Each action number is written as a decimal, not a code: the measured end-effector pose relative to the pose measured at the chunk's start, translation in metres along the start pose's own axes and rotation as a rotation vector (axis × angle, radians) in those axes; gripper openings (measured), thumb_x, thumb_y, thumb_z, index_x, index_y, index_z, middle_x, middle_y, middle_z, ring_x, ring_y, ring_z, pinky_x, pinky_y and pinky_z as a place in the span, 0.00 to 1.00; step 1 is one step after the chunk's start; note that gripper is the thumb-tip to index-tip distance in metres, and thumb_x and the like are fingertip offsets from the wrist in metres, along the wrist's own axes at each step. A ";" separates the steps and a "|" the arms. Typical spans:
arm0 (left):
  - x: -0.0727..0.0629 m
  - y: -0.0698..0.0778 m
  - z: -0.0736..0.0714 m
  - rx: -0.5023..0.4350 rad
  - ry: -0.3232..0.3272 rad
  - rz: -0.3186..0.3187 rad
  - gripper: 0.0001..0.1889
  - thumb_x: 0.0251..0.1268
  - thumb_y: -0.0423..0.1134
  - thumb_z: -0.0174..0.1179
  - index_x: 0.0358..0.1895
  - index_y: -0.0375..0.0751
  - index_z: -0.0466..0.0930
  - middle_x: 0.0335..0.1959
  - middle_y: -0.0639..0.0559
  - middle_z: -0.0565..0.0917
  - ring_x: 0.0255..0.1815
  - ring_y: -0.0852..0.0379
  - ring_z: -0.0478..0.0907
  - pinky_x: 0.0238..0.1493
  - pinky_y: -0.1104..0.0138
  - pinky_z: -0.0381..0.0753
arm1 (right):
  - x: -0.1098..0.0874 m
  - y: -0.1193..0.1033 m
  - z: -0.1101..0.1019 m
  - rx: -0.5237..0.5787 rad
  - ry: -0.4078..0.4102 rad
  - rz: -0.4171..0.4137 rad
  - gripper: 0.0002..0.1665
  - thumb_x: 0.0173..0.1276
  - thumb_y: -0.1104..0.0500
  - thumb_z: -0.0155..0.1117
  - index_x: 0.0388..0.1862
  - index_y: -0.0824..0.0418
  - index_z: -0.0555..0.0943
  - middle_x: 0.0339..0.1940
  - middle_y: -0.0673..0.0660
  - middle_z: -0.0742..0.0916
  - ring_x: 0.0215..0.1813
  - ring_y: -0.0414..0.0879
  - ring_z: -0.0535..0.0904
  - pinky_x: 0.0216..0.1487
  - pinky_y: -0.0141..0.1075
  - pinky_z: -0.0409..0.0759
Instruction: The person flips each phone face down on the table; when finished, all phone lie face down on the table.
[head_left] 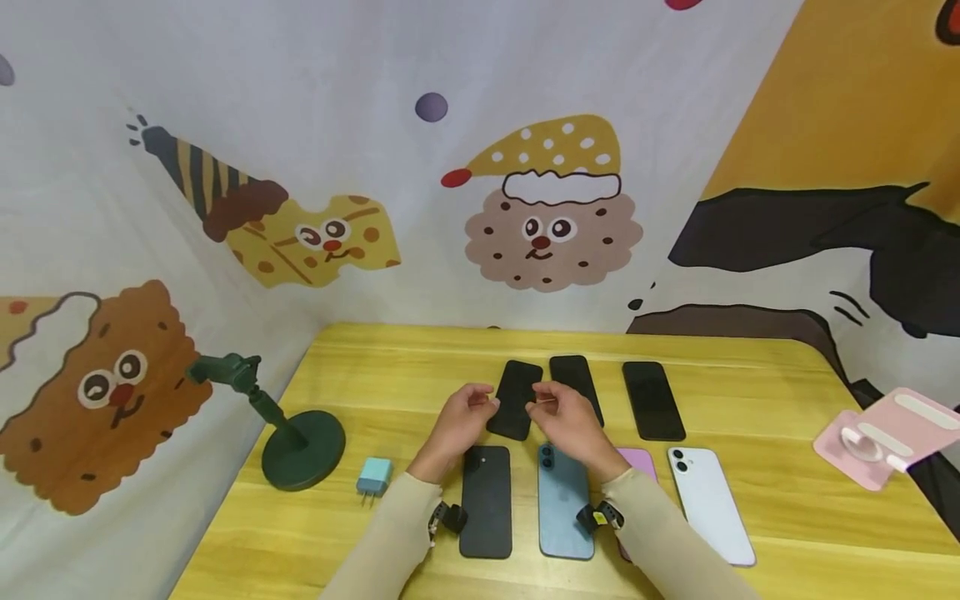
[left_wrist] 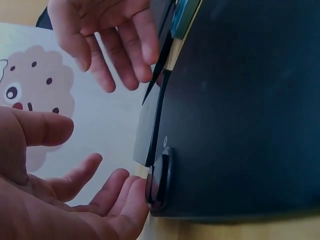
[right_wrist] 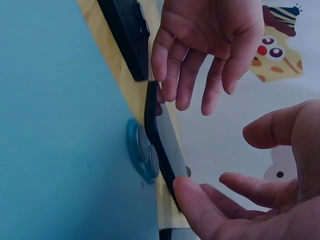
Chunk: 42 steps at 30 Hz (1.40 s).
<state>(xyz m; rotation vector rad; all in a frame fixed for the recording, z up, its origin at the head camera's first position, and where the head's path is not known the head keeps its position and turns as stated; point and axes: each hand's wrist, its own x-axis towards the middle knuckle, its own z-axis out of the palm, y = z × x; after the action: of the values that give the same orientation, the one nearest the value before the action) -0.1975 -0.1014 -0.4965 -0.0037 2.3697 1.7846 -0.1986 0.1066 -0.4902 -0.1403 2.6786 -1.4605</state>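
A dark phone (head_left: pixel 515 400) lies in the back row, its glossy face up, with a hand on either side. My left hand (head_left: pixel 461 421) is by its left edge, fingers loosely bent and holding nothing. On the other side my right hand (head_left: pixel 566 417) hovers with relaxed fingers, partly covering a second dark phone (head_left: pixel 577 383). The left wrist view has the back of a black phone (left_wrist: pixel 240 110) close below the left hand (left_wrist: pixel 75 195). A blue phone (right_wrist: pixel 60 130), camera side up, fills much of the right wrist view beside the right hand (right_wrist: pixel 265 200).
A third dark phone (head_left: pixel 654 400) lies back right. In front are a pink phone (head_left: pixel 637 458), partly under the right forearm, and a white phone (head_left: pixel 711 504). A blue charger (head_left: pixel 374 475) and green stand (head_left: pixel 300 458) stand left; a pink stand (head_left: pixel 862 450) is far right.
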 end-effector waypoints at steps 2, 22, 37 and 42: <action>0.004 -0.001 0.001 0.001 -0.003 -0.006 0.23 0.79 0.45 0.60 0.69 0.36 0.77 0.65 0.38 0.79 0.66 0.41 0.77 0.66 0.47 0.79 | 0.002 0.002 0.000 -0.004 -0.008 0.018 0.31 0.77 0.53 0.67 0.74 0.65 0.76 0.65 0.64 0.86 0.61 0.57 0.86 0.61 0.54 0.85; 0.018 0.006 0.001 -0.118 -0.041 -0.092 0.30 0.79 0.44 0.59 0.76 0.31 0.68 0.68 0.32 0.79 0.63 0.37 0.81 0.60 0.49 0.84 | 0.011 0.007 0.002 0.376 -0.110 0.144 0.38 0.81 0.57 0.60 0.82 0.71 0.61 0.79 0.73 0.71 0.74 0.68 0.76 0.53 0.49 0.90; 0.023 -0.002 -0.007 -0.223 -0.092 -0.122 0.27 0.78 0.27 0.54 0.77 0.28 0.66 0.65 0.30 0.77 0.52 0.47 0.83 0.43 0.64 0.85 | 0.014 0.007 0.013 0.324 -0.108 0.141 0.35 0.80 0.58 0.64 0.80 0.67 0.68 0.73 0.70 0.78 0.70 0.64 0.80 0.50 0.47 0.91; 0.026 0.000 -0.010 -0.268 -0.104 -0.140 0.27 0.78 0.26 0.54 0.77 0.31 0.68 0.60 0.33 0.78 0.47 0.50 0.82 0.41 0.65 0.85 | 0.017 0.004 0.015 0.334 -0.114 0.126 0.33 0.79 0.59 0.64 0.78 0.69 0.69 0.71 0.69 0.80 0.69 0.64 0.81 0.50 0.48 0.91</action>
<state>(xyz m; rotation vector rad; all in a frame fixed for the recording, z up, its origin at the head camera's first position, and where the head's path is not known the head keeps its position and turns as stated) -0.2249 -0.1086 -0.4972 -0.1055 1.9932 1.9662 -0.2142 0.0941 -0.5028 -0.0288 2.2716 -1.7711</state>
